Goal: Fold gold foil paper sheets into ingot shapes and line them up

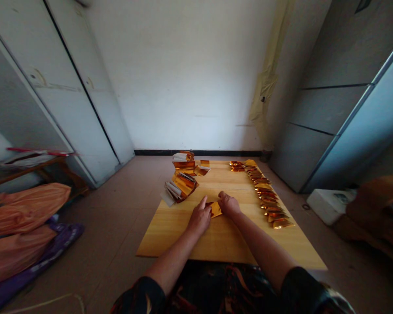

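Between my hands, near the middle of the wooden board [190, 237], lies a small sheet of gold foil paper [216, 210], partly folded. My left hand [199, 216] is closed on its left side, fingers pressed against the paper. At the upper right edge, my right hand [228, 204] has curled fingers pinching the sheet; its fingertips are partly hidden. Beyond my left hand sits a loose stack of gold foil sheets [186, 185] with pale backs. Along the board's right side runs a row of folded gold foil pieces [268, 196], several of them overlapping.
More foil sheets [184, 165] lie at the board's far left, and a small foil cluster [237, 165] at its far right. Orange bags [26, 218] are heaped on the left floor. A white box [329, 205] and a grey refrigerator [317, 109] stand to the right.
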Tool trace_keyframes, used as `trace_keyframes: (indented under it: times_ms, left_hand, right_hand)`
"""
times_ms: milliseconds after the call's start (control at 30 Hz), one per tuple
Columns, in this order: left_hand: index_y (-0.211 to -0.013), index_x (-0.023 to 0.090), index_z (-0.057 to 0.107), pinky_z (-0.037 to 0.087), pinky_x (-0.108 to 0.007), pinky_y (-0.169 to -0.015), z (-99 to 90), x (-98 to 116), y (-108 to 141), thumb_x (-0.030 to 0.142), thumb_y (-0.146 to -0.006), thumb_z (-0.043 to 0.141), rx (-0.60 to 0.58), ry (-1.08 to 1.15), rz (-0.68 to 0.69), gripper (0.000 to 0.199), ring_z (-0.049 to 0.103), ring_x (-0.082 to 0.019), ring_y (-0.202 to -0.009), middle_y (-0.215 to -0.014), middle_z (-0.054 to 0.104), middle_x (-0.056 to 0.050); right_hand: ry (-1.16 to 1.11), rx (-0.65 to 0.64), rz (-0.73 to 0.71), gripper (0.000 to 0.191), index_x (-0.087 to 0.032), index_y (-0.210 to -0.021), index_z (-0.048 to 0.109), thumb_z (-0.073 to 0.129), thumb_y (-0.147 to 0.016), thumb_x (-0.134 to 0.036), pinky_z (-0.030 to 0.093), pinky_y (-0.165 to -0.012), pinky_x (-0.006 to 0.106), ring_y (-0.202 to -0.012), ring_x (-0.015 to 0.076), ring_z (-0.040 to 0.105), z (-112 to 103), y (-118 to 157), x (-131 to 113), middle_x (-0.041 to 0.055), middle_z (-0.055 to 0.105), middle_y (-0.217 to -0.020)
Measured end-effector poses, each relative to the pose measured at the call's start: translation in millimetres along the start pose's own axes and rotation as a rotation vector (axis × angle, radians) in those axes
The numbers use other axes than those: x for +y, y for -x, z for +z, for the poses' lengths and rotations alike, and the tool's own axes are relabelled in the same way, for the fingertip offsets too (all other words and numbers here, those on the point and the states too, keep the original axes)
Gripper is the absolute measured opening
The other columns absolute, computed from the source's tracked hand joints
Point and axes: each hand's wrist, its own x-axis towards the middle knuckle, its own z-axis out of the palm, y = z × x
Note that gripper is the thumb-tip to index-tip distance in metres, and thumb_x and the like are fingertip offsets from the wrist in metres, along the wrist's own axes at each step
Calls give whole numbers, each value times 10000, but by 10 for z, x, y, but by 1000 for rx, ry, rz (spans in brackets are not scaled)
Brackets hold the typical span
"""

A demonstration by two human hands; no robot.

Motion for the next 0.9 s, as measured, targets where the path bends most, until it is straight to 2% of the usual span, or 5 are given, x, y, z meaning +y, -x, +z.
trace_keyframes:
  times_ms: [233, 533, 700, 800, 900]
  left_hand:
    - [-985, 163, 656, 391, -392, -1001, 1, 1, -8, 157, -832, 430, 11, -62, -2, 273, 521, -232, -1142, -1448, 386, -83]
    - [-944, 179, 669, 371, -454, -939, -50, 56, 10, 157, -840, 419, 13, -181, -13, 272, 506, -268, -1107, -1424, 418, -86]
    - [-913, 213, 658, 329, -490, -927, -101, 81, -5, 165, -840, 465, 13, -262, 68, 211, 458, -272, -1146, -1310, 538, -73]
    - [-923, 200, 645, 315, -475, -927, -116, 91, -23, 172, -842, 479, -14, -272, 69, 187, 489, -253, -1105, -1190, 612, -87]
    - [-940, 204, 634, 287, -484, -950, -121, 105, -19, 161, -852, 465, -19, -279, 53, 195, 508, -237, -1077, -1164, 624, -81]
  right_hand:
    - [1, -2, 21, 255, -180, -1114, 520, 386, -898, -201, 411, -693, 235, -929, 181, 643, -49, 10, -31, 95, 678, -1049]
    - [56, -11, 35, 238, -181, -1105, 503, 375, -905, -196, 418, -672, 254, -897, 192, 648, -61, 8, -72, 111, 659, -1037]
    - [103, 80, 53, 205, -187, -1049, 522, 416, -882, -239, 407, -640, 257, -872, 200, 628, -34, 39, -81, 96, 625, -1009]
    - [71, 156, 16, 176, -202, -988, 546, 443, -875, -289, 395, -662, 245, -936, 187, 581, -1, 60, -3, 82, 595, -1019]
    - [-7, 155, -5, 183, -210, -907, 577, 442, -882, -330, 374, -660, 235, -881, 157, 564, 24, 60, 114, 58, 589, -975]
